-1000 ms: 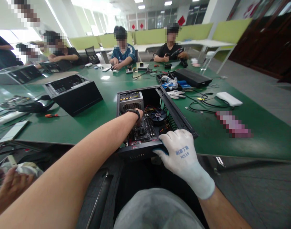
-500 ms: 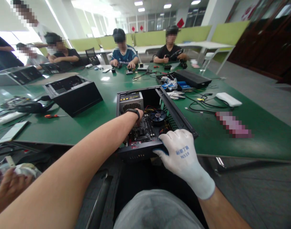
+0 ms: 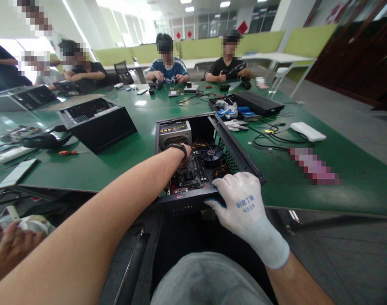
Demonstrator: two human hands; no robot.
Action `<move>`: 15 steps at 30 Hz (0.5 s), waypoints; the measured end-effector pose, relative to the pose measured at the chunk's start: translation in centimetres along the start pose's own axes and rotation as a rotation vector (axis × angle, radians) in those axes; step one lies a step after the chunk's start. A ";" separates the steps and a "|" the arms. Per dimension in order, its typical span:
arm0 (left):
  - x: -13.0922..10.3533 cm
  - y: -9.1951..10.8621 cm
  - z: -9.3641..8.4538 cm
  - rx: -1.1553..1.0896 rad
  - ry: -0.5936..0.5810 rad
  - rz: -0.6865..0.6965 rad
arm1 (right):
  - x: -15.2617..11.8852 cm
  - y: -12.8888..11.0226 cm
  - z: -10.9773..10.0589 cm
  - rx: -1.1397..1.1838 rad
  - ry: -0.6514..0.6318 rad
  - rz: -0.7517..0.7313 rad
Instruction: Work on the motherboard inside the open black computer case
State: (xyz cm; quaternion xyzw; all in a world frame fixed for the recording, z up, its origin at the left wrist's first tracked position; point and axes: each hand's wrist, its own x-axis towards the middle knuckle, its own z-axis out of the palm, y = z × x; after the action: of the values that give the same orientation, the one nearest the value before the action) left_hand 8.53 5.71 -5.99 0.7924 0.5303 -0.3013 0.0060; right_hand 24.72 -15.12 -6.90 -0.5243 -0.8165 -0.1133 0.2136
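An open black computer case lies at the green table's near edge, its front wall overhanging. Inside are a grey power supply at the back left, a round black fan and a motherboard. My bare left hand, with a black band at the wrist, reaches into the case just in front of the power supply; its fingers are mostly hidden. The white-gloved right hand is closed over the near right wall of the case, thumb on the outside.
Another black case and an orange screwdriver are at left. Behind right sit a black tray with gloves, cables and a white pouch. People sit across; a person's hand is at lower left.
The view has shifted slightly. My two hands keep their places at the case. Across the table, the person in blue has raised their hands from the tabletop.
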 end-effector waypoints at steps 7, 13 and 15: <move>-0.5 0.2 -0.3 -0.028 -0.005 0.006 | 0.0 0.0 0.0 -0.017 0.007 -0.005; -0.7 0.1 -0.4 0.011 -0.007 0.014 | 0.1 -0.1 0.0 -0.015 0.018 -0.004; -0.6 0.0 -0.3 0.013 -0.007 0.012 | 0.1 0.0 0.0 -0.016 0.019 -0.006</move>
State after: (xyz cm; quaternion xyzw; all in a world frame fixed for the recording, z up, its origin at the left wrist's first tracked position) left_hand 8.56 5.32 -5.46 0.7946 0.5236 -0.3072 0.0046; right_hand 24.67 -15.11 -6.84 -0.5222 -0.8152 -0.1254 0.2170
